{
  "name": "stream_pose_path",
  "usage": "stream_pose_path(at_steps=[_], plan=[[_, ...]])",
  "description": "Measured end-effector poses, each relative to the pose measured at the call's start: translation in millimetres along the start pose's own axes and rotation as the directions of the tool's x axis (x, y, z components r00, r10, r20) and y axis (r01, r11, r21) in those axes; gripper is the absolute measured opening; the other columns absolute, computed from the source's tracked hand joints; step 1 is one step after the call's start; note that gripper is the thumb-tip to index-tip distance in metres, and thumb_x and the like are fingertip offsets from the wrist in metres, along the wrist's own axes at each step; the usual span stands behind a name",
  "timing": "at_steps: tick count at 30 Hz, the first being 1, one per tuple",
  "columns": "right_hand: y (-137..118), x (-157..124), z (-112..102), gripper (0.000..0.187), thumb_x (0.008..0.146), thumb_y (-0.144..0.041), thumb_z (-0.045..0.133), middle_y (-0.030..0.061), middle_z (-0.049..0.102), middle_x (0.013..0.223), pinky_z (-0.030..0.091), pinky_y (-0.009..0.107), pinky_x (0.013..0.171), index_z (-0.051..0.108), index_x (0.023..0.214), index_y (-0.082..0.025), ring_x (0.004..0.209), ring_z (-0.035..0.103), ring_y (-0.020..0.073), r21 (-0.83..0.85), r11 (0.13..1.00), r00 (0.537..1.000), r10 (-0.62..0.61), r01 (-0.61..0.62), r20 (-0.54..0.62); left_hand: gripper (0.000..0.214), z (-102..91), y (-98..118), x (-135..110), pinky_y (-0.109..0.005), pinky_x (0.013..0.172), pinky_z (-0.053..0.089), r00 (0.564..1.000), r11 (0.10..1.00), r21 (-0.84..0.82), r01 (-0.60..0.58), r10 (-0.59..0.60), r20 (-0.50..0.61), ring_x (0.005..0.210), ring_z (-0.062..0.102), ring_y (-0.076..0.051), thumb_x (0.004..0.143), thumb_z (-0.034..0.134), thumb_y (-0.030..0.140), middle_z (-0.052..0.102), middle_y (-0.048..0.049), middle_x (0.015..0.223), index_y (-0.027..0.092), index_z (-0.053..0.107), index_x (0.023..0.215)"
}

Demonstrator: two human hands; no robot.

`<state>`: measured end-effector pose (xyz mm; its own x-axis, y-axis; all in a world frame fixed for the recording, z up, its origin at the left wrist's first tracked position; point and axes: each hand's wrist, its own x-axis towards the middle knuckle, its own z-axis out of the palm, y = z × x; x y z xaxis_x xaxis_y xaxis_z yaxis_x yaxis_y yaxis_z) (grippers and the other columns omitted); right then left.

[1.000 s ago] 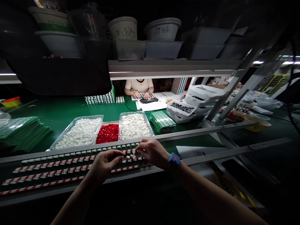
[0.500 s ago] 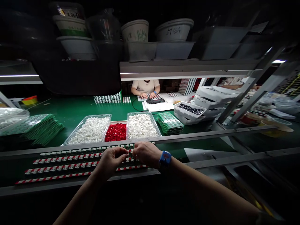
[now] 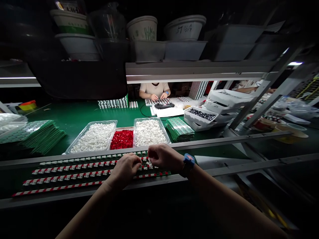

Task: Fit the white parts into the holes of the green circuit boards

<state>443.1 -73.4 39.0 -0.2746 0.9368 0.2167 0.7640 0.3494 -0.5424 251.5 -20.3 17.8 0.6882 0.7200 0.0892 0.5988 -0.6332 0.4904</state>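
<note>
A long green circuit board [image 3: 74,174] lies between two metal rails in front of me, with rows of small white and red parts on it. My left hand [image 3: 125,170] rests on its right part with the fingers curled down onto the rows. My right hand [image 3: 163,156], with a blue watch on the wrist, is pinched close beside it over the same spot. What the fingertips hold is too small to make out. Beyond the far rail stand two clear trays of white parts [image 3: 93,137] [image 3: 150,131] and a tray of red parts [image 3: 122,139].
Stacks of green boards lie at the left [image 3: 41,134] and right of the trays [image 3: 180,128]. White bins [image 3: 201,116] stand further right. Another person [image 3: 155,91] works across the green table. A shelf with tubs [image 3: 142,28] hangs overhead.
Both hands have come closer together and lowered onto the board's right part. The view shifted to the left between the first and second frames, then settled.
</note>
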Motion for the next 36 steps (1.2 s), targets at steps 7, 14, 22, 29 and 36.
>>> stream_pose_path(at_steps=[7,14,22,29,36], plan=[[6.8,-10.8,-1.5,0.008,0.07,-0.009,0.059,-0.004,0.055,0.061,0.033,0.017,0.055,0.063,0.074,-0.014,0.055,0.045,0.0067,0.059,0.998,0.999,0.027,-0.025,-0.043,0.017,0.0,5.2,3.3,-0.033,0.083,0.045,0.999,0.993,0.12,-0.009,0.003,0.055,0.09,0.06,-0.024,0.081,0.053,0.016,0.067,-0.0089,0.088,0.015,0.07,0.08],[14.0,-15.7,-1.6,0.008,0.076,-0.015,0.061,-0.0013,0.061,0.064,0.037,0.018,0.057,0.069,0.079,-0.013,0.057,0.05,0.008,0.096,0.995,0.998,0.043,-0.038,-0.045,0.016,-2.1,5.6,4.5,-0.031,0.081,0.045,0.998,0.994,0.105,-0.027,0.02,0.068,0.086,0.061,-0.022,0.083,0.057,0.019,0.067,-0.0074,0.084,0.015,0.071,0.079],[19.0,-18.7,-1.1,0.013,0.077,-0.018,0.062,0.0004,0.067,0.065,0.038,0.019,0.057,0.074,0.08,-0.015,0.058,0.055,0.0095,0.076,0.991,0.991,0.118,-0.113,-0.061,0.016,4.1,11.1,19.2,-0.028,0.073,0.044,0.968,0.955,0.162,-0.248,0.249,0.011,0.079,0.06,-0.019,0.083,0.057,0.014,0.066,-0.0066,0.079,0.016,0.072,0.08],[22.4,-25.1,-0.1,0.012,0.075,-0.015,0.063,0.0009,0.069,0.066,0.039,0.019,0.058,0.074,0.079,-0.014,0.059,0.058,0.0105,0.107,0.977,0.981,0.191,-0.185,-0.046,0.011,5.4,13.1,30.4,-0.028,0.072,0.043,0.952,0.926,0.225,-0.303,0.284,0.113,0.077,0.059,-0.02,0.079,0.06,0.015,0.066,-0.0062,0.077,0.016,0.071,0.075],[21.5,-25.3,4.0,0.007,0.072,-0.013,0.065,0.0003,0.068,0.066,0.039,0.019,0.06,0.072,0.075,-0.015,0.061,0.058,0.0104,0.092,0.975,0.979,0.205,-0.203,-0.013,0.01,-0.8,22.0,31.8,-0.028,0.07,0.042,0.958,0.943,0.21,-0.259,0.223,0.182,0.073,0.058,-0.019,0.074,0.059,0.01,0.067,-0.006,0.077,0.015,0.068,0.072]])
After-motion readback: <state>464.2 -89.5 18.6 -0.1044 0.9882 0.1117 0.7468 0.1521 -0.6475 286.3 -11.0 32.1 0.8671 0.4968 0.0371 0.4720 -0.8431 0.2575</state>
